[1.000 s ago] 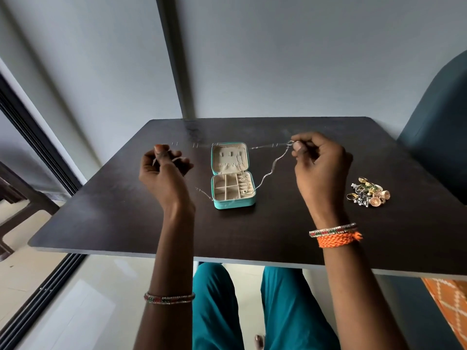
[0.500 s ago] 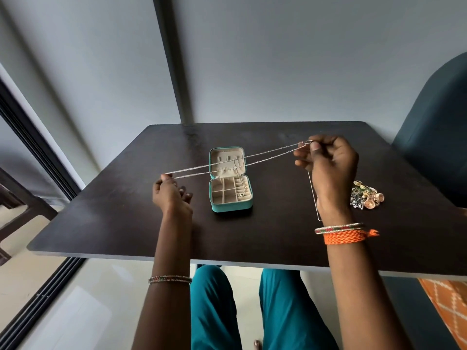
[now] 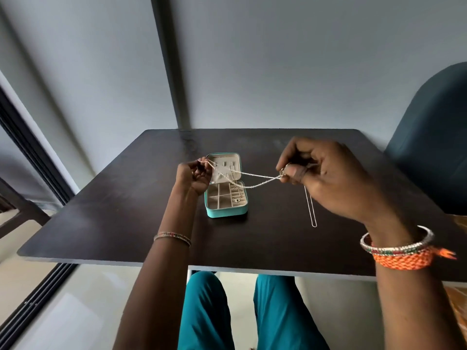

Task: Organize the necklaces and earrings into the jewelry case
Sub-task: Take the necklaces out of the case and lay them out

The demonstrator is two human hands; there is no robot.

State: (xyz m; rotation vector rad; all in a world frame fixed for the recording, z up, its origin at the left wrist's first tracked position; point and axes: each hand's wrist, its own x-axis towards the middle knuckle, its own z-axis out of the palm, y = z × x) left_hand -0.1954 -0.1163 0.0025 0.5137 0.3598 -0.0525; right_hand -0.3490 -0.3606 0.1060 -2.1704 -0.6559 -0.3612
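Head view: both hands hold a chain point(image 3: 255, 176) in the air above the open case point(image 3: 225, 209).
Left hand point(image 3: 192, 176) and right hand point(image 3: 326, 178) each pinch it; best lowered slack, avoiding tangles.

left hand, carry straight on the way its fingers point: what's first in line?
Likely the open lid of the jewelry case: the left hand pinches the necklace right beside it. Depth is unclear; it may pass above.
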